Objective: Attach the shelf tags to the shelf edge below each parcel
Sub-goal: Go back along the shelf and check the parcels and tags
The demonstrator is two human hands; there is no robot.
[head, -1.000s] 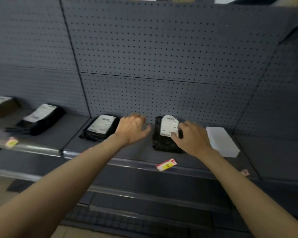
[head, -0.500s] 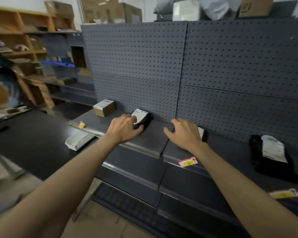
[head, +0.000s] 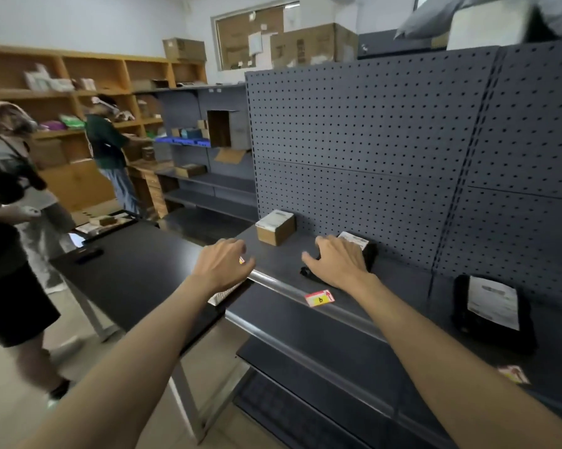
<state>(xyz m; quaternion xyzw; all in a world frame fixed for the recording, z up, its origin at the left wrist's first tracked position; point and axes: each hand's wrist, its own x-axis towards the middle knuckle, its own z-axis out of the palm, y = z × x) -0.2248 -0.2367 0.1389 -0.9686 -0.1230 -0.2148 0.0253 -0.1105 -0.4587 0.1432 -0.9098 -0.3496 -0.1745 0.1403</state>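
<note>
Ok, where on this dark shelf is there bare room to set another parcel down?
Bare shelf lies between the small cardboard box and the right hand, and between that hand and the black labelled pouch. It's crowded under the right hand, which covers another black parcel.

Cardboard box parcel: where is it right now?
In the head view, the cardboard box stands at the left end of the grey shelf, against the pegboard, between and beyond the left hand and right hand.
</note>
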